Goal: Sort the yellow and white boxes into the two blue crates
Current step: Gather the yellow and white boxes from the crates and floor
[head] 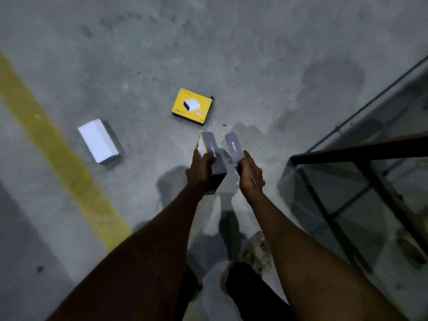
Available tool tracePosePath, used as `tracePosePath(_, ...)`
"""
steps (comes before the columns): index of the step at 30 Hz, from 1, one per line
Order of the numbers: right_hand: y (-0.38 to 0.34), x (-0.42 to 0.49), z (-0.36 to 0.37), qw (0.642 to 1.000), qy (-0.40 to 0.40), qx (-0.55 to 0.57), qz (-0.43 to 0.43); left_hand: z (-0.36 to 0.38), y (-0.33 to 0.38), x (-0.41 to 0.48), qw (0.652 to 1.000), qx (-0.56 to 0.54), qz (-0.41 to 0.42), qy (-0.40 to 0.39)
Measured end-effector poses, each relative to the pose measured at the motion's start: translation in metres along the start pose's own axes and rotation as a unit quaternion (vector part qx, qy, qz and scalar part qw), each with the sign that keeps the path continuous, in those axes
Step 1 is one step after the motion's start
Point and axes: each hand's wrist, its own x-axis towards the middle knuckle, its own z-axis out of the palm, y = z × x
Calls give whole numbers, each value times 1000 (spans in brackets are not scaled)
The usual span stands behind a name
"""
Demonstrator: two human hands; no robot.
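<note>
Both forearms fill the bottom of the frame. Left hand [201,167] grips a yellow box with a grey side [212,156], right hand [251,174] grips a second grey-sided box [234,147], both at center. On the floor [231,54]: 1 yellow box [191,106] above them, 1 white box [98,141] at center left beside a yellow line [58,156]. Glass worktop [361,158] at right.

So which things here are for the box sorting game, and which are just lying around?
For the sorting:
- box in the left hand, at
- box in the right hand, at
- yellow box on the floor
- white box on the floor

Just lying about:
- yellow floor stripe
- dark metal frame

No blue crates show in this view.
</note>
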Motion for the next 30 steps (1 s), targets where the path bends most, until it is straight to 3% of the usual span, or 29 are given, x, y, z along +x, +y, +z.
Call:
tracePosePath(4, -69, -114, -25, 972, -80, 217, 43, -55, 81, -122, 985, -162, -13, -50)
tracePosePath(11, -172, -302, -49, 945, -167, 277, 56, -160, 173, -295, 970, -240, 33, -37)
tracePosePath(16, -221, -403, -57, 939, -259, 228, -10, -240, 201, -391, 951, -307, 36, 24)
tracePosePath(21, -252, -493, -54, 924, -350, 141, -64, -298, 192, -474, 924, -362, 104, 61)
tracePosePath(30, -260, -656, -20, 873, -459, -16, -161, -390, 136, -600, 843, -474, 164, 193)
